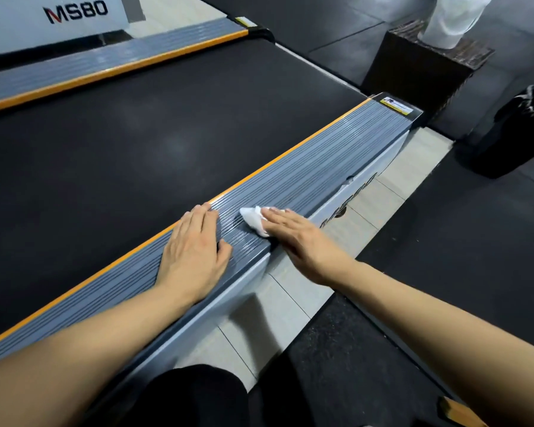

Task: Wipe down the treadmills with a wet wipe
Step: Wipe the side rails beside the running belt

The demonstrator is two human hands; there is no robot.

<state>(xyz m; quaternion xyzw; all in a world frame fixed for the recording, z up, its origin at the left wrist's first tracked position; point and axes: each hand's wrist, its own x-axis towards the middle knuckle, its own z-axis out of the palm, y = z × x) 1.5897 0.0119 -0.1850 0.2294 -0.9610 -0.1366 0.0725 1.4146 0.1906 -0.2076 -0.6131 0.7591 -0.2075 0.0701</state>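
A treadmill fills the left of the head view, with a black belt and a grey ribbed side rail edged in orange. A crumpled white wet wipe lies on that rail. My right hand presses flat on the wipe, fingers extended over its near part. My left hand rests palm down on the rail just left of the wipe, fingers spread, holding nothing.
The far side rail and a panel marked MS80 lie at the top left. A dark wooden box with a white object on it stands past the rail's end. A black bin sits at right. My dark-clad knee is below.
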